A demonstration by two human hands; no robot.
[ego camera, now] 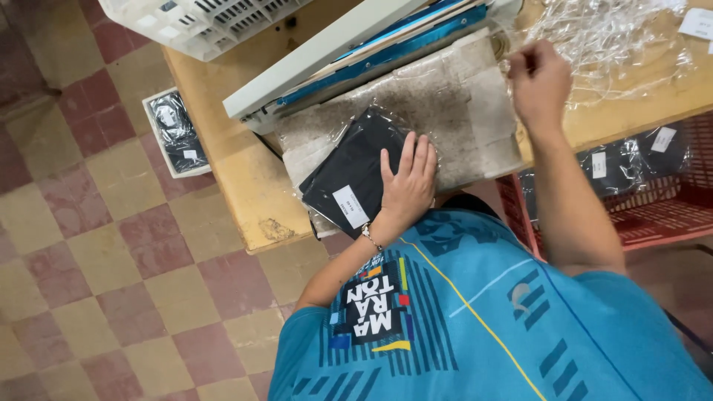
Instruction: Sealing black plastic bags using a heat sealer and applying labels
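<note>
1. The left hand point(408, 182) lies flat, fingers together and stretched out, pressing on a dark folded garment in a clear plastic bag point(355, 172).
2. That bagged garment rests on the stained paper-covered bed point(460, 104) of a heat sealer, its white label toward the person.
3. The sealer's long arm point(349, 44) stands raised just behind the bag.
4. The right hand point(540, 80) is to the right of the sealer bed, fingers curled in; I cannot tell whether they grip anything.
5. Beyond that hand, right of the sealer, lies a heap of empty clear bags point(609, 37).
6. Below the sealer's right side, a red crate point(653, 215) holds more bagged garments.
</note>
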